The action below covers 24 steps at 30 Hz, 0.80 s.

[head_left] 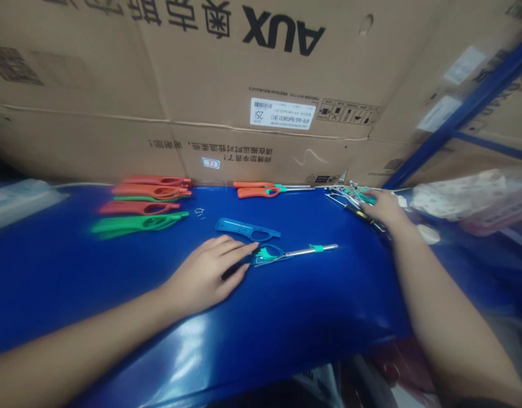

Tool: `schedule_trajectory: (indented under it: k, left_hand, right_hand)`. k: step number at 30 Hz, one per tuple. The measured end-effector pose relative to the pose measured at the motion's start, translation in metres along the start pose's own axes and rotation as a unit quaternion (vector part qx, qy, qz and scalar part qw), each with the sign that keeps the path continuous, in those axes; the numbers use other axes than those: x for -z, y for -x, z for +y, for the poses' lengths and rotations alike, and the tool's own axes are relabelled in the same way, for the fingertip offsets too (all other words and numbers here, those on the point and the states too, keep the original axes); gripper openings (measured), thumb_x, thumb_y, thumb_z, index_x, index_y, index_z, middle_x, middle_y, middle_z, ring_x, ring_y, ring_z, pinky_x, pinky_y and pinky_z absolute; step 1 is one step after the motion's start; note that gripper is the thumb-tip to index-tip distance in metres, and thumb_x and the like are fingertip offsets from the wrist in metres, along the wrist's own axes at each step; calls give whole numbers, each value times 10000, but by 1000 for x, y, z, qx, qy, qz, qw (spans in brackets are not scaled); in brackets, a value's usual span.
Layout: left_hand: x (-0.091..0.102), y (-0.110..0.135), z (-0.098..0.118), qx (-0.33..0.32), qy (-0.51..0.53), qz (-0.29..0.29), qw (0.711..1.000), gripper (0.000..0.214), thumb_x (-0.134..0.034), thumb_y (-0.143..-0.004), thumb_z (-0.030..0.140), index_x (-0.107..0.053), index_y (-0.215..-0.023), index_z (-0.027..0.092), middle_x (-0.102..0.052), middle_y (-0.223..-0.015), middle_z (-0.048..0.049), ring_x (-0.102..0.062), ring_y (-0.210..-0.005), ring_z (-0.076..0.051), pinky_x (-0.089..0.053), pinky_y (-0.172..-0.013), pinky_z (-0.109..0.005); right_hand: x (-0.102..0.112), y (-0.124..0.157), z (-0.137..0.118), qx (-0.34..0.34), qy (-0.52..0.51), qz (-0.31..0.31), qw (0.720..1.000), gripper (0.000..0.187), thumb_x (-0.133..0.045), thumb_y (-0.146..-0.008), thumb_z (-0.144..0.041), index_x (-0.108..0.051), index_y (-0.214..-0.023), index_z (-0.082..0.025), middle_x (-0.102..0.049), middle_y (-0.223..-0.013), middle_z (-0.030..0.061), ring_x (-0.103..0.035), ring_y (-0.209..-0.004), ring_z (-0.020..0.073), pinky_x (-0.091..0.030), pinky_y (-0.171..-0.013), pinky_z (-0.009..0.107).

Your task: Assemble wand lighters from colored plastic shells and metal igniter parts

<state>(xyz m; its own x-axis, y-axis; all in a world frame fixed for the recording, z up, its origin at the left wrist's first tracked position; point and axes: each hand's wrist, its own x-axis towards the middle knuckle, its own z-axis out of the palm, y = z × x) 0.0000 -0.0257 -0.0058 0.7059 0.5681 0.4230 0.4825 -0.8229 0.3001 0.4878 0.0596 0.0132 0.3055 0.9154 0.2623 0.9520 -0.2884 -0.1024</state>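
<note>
My left hand [216, 269] is closed round the handle end of a blue gas lighter [267, 255], with green parts showing in its open body and a green clip on its metal tube. Just behind it lies a separate blue handle shell [244, 229]. My right hand [382, 208] reaches to a pile of thin metal rods and green parts [354, 194] at the back right. Its fingertips are blurred among the pieces, so I cannot see whether it grips one. A black screwdriver-like tool [365, 217] with yellow marks lies under that hand.
Red and green handle shells [142, 222] are stacked at the left, beside a few tiny metal pins [200, 213]. Two orange lighters [256, 190] lie at the back against a large cardboard box [180, 85]. Plastic bags [460, 195] and a blue metal bar [448, 124] bound the right side.
</note>
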Motion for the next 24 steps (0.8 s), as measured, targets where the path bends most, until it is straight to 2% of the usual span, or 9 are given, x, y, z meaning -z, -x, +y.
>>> schedule_trajectory:
  k: [2,7,12,15,20,24]
  left_hand:
    - [0,0,0,-1,1,1,1000,429,-536,-982,241,-552,-1411,232,-711,-1203,-62,-634,-1059,-230,-522,-919,-404]
    - [0,-2,0,-1,1,1,1000,423,-525,-986,242,-557,-1407,227,-712,-1198,-67,-632,-1063,-231,-525,-916,-407]
    - [0,-1,-1,-5,0,0,1000,413,-518,-986,244,-570,-1396,221,-711,-1199,-72,-633,-1057,-233,-530,-907,-413]
    - [0,-1,-1,-3,1,2,1000,418,-518,-983,233,-565,-1398,219,-709,-1206,-72,-631,-1059,-236,-528,-910,-416]
    - [0,-1,0,-5,5,-3,1000,424,-515,-982,224,-555,-1403,218,-710,-1208,-73,-633,-1051,-238,-528,-906,-419]
    - [1,-1,0,-1,6,-10,1000,423,-510,-981,219,-558,-1401,212,-705,-1215,-77,-628,-1062,-241,-528,-909,-424]
  right_hand:
    - [-5,0,-7,-14,-8,-8,1000,373,-641,-792,-271,-727,-1129,-137,-719,-1111,158,-667,-1042,314,-509,-923,406]
    - [-7,5,-14,-49,-23,-13,998,301,-651,-793,-302,-761,-1031,-154,-749,-994,118,-696,-892,274,-538,-799,342]
    - [-2,0,-17,-62,-24,29,997,399,-556,-837,-218,-715,-1197,-154,-698,-1188,145,-666,-1063,276,-502,-927,326]
    - [-1,-10,-20,-75,-21,31,996,431,-546,-841,-188,-695,-1243,-142,-668,-1258,165,-634,-1160,290,-475,-985,335]
    - [1,-27,-21,-123,-24,-11,992,316,-614,-856,-299,-750,-1065,-106,-744,-1018,187,-697,-982,310,-518,-819,351]
    - [3,-37,-20,-121,-35,-35,991,202,-700,-829,-322,-751,-921,-150,-750,-944,146,-700,-929,285,-517,-776,335]
